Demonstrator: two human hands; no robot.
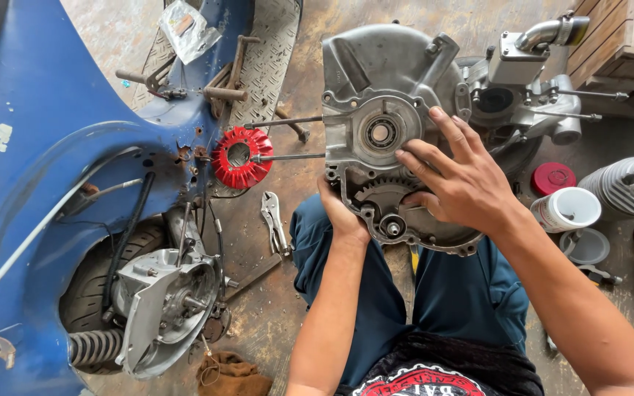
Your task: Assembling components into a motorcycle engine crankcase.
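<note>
1. Two bare hands on one grey cast-metal engine crankcase half (pixel 390 95), which rests on the person's lap over dark teal trousers (pixel 449 293), open face up toward the camera.
2. Left hand (pixel 340 214) grips the casing's lower left edge, fingers curled under the rim, closed on it.
3. Right hand (pixel 464 180) lies on the casing's right side, fingers spread and flat across the open face, pressing, not wrapped around anything.
4. Casing's long axis runs from the person outward, up the frame: broad fan-shaped housing at the far end, toothed gear (pixel 383 196) at the near end, round bearing (pixel 381 133) in the middle.
5. Two long steel studs (pixel 288 139) stick out of the casing's left side, pointing left, toward a red finned round fan wheel (pixel 241 157) on the floor.
6. Packages: crumpled clear plastic bag (pixel 185 29) top left on the chequered metal footplate; small white cylindrical tub with a printed label (pixel 566 210) right of the right wrist, lying tilted with its mouth open; red round lid (pixel 553 177) just above it; grey round lid (pixel 585 246) just below.
7. Wooden crate (pixel 618 40) in the top right corner.
8. Blue scooter body (pixel 45 147) fills the left side, its label-free paint chipped.
9. Silver locking pliers (pixel 273 220) lie on the concrete floor, near the left knee.
</note>
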